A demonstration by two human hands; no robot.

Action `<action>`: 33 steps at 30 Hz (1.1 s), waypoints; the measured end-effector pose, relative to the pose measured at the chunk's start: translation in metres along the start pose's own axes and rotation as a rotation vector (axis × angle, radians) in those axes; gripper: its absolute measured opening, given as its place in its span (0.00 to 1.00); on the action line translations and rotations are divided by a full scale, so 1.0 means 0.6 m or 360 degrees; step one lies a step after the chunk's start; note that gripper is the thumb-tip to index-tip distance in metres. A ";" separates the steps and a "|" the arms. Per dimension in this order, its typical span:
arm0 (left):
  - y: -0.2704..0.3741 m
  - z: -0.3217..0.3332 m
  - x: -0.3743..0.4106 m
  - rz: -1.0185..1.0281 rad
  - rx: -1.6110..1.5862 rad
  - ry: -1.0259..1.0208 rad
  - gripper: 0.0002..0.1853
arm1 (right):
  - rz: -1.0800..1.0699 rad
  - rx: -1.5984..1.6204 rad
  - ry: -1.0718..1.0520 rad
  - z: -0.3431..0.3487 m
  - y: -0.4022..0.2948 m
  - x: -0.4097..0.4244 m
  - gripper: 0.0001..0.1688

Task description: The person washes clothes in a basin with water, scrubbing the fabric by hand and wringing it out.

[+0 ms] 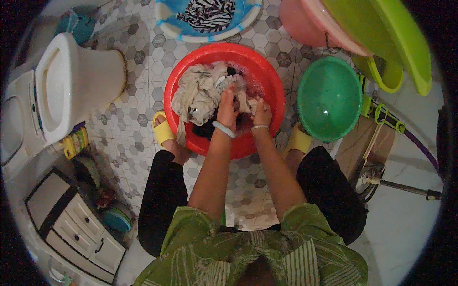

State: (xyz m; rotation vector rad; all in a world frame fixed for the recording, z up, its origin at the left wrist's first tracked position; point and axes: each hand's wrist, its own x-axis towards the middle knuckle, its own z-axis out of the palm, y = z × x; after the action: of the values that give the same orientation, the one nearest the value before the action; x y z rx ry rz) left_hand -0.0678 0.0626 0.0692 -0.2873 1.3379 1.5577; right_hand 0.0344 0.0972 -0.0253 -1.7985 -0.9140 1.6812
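A red plastic basin (pixel 277 96) on the floor between my feet holds soapy water and wet laundry. Bunched in its left half is a light beige cloth (pixel 196 93), with one end hanging over the near-left rim. Dark cloth (pixel 204 129) lies under it. My left hand (pixel 227 109), with a pale bangle at the wrist, is against the right side of the beige cloth; its fingers are partly hidden. My right hand (pixel 262 111) has its fingers closed on a twisted end of that cloth, inside the basin's right side.
Beyond stands a blue-and-white basin (pixel 168 26) with zebra-striped cloth (pixel 209 16). On the right are a green basin (pixel 329 100), a pink tub (pixel 304 25), a lime-green tub (pixel 404 39) and a purple hose (pixel 422 148). A toilet (pixel 94 75) and a small cabinet (pixel 84 225) stand left.
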 end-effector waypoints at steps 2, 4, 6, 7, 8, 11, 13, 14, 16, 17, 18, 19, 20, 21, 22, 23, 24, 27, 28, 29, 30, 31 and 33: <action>-0.006 -0.016 0.001 -0.0068 0.0174 0.0067 0.28 | -0.0453 -0.0458 0.0018 0.006 0.050 -0.026 0.20; -0.015 -0.030 -0.007 -0.0215 0.0220 0.0065 0.32 | -0.0637 -0.0796 -0.0011 0.018 0.074 -0.034 0.20; -0.033 -0.056 -0.018 -0.0169 0.0187 0.0047 0.33 | -0.0354 -0.0800 -0.0084 0.029 0.047 -0.033 0.23; -0.046 -0.050 -0.015 -0.0152 0.0153 -0.0007 0.33 | -0.0241 -0.0814 -0.0082 0.021 0.013 -0.016 0.24; -0.056 -0.042 -0.005 -0.0189 0.0031 -0.0031 0.32 | -0.0317 -0.0946 -0.0046 0.018 0.041 0.009 0.24; -0.060 -0.036 0.016 -0.0142 -0.0298 -0.0278 0.31 | -0.0522 -0.0851 -0.0085 0.034 0.016 -0.061 0.19; -0.060 -0.071 0.047 -0.0035 -0.0278 -0.0302 0.28 | -0.0619 -0.0856 -0.0414 0.020 -0.039 -0.154 0.17; -0.060 -0.079 0.047 -0.0185 -0.0389 -0.0338 0.25 | -0.0627 -0.0830 -0.0478 0.003 -0.072 -0.189 0.17; -0.060 -0.089 0.046 -0.0332 -0.0522 -0.0427 0.22 | -0.0648 -0.0745 -0.0621 -0.010 -0.124 -0.241 0.15; -0.062 -0.097 0.043 -0.0331 -0.0553 -0.0474 0.21 | -0.0772 -0.0841 -0.0544 -0.005 -0.124 -0.240 0.15; -0.069 -0.107 0.044 -0.0331 -0.0579 -0.0529 0.20 | -0.0898 -0.0932 -0.0458 0.004 -0.127 -0.231 0.15; -0.099 -0.128 0.053 -0.0124 -0.0598 -0.0540 0.21 | -0.1029 -0.1005 -0.0385 0.023 -0.132 -0.218 0.15; -0.102 -0.081 0.038 -0.0152 -0.0522 -0.0282 0.20 | -0.0654 -0.1381 -0.0184 0.038 -0.118 -0.157 0.19; -0.088 -0.024 0.006 -0.0177 -0.0438 -0.0021 0.19 | -0.0767 -0.1541 -0.0243 0.028 -0.108 -0.089 0.22; -0.055 0.026 -0.030 -0.0051 -0.0087 0.0116 0.17 | -0.0878 -0.1705 -0.0312 0.013 -0.105 -0.042 0.24; -0.058 0.015 -0.025 -0.0086 -0.0183 0.0091 0.17 | -0.0623 -0.1517 -0.0293 0.023 -0.108 -0.038 0.24; -0.071 -0.002 -0.006 -0.0116 -0.0286 0.0058 0.17 | -0.0381 -0.1329 -0.0272 0.036 -0.114 -0.034 0.23; -0.089 -0.066 0.037 -0.0175 -0.0572 0.0073 0.14 | -0.0395 -0.1216 -0.0406 0.045 -0.124 -0.124 0.20; -0.093 -0.088 0.065 -0.0227 -0.0843 -0.0090 0.14 | -0.0763 -0.0960 -0.0297 0.039 -0.108 -0.160 0.17; -0.105 -0.119 0.086 -0.0262 -0.1106 -0.0230 0.14 | -0.0857 -0.0971 -0.0349 0.038 -0.102 -0.182 0.16; -0.123 -0.145 0.094 -0.0264 -0.1115 -0.0366 0.14 | -0.0952 -0.0974 -0.0404 0.040 -0.102 -0.203 0.16; -0.132 -0.164 0.097 -0.0282 -0.1109 -0.0510 0.15 | -0.1042 -0.0969 -0.0438 0.042 -0.103 -0.217 0.15; -0.146 -0.172 0.089 -0.0177 -0.0425 -0.0446 0.17 | -0.0657 -0.1119 -0.0213 0.057 -0.078 -0.143 0.14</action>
State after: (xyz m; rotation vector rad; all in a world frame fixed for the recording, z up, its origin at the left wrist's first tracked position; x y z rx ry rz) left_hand -0.0653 -0.0079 -0.0584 -0.2904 0.8850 1.6157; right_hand -0.0060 0.0596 0.0620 -1.7224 -1.9667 1.3051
